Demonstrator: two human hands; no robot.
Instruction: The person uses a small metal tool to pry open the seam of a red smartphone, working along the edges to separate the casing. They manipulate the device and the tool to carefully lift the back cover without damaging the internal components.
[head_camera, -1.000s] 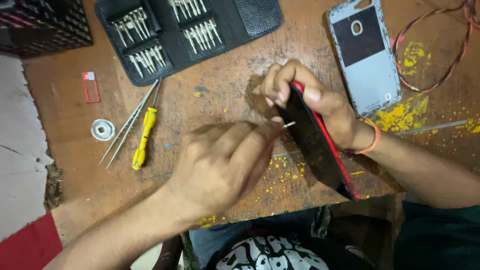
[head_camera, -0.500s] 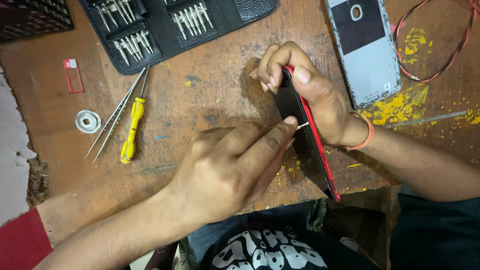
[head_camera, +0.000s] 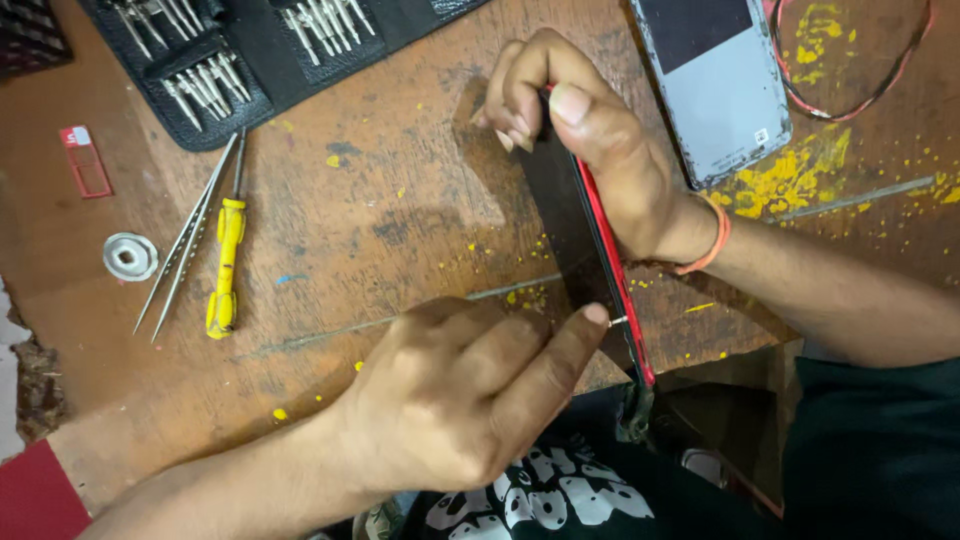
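Your right hand (head_camera: 600, 150) gripped the red-edged black slab of a phone (head_camera: 590, 250) on edge above the worn, yellow-flecked wooden table (head_camera: 400, 210); your left hand (head_camera: 470, 400) pinched a thin metal pin (head_camera: 618, 321) against its side. The pin could have slipped and gouged it. The black bit case (head_camera: 250, 60) lay far left of the phone.

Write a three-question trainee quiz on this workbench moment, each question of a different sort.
1. True or false: the right hand grips the red-edged phone standing on its edge.
2. Which lies right beside the tweezers? A) yellow screwdriver B) metal ring C) red card
3. Fill in: the left hand presses a thin metal ___ against the phone's side.

Key: 1 true; 2 A; 3 pin.
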